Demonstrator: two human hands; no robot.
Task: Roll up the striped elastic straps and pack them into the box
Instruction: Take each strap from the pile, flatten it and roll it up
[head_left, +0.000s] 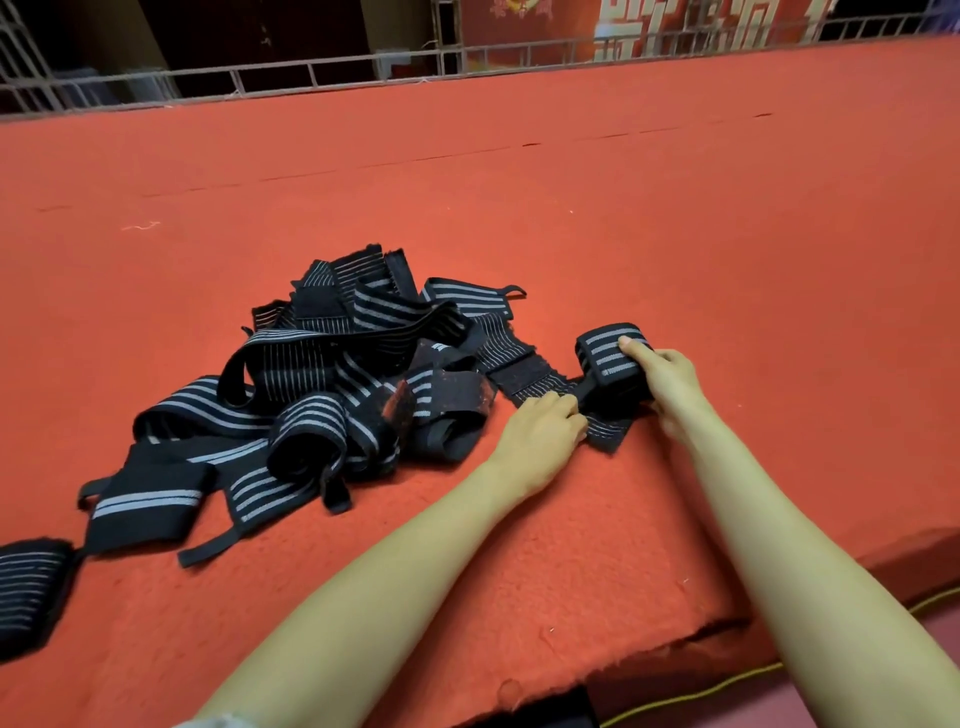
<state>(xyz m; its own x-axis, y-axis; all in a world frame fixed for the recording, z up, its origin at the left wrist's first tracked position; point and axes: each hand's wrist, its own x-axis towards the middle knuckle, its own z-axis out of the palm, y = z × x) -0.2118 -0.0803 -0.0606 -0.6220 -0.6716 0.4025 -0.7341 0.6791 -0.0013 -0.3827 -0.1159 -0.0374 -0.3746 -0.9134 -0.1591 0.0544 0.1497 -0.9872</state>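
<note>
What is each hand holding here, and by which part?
The right hand grips the rolled end of a striped strap, thumb on top. The left hand holds the strap's flat unrolled tail beside the roll.

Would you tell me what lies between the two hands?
In the head view, the strap's flat unrolled tail lies between the left hand and the right hand.

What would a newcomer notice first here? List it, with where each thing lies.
The tangled pile of striped straps sprawls left of centre on the red felt table. At centre right, the right hand grips a half-rolled strap, while the left hand holds its flat tail just beside the roll.
</note>
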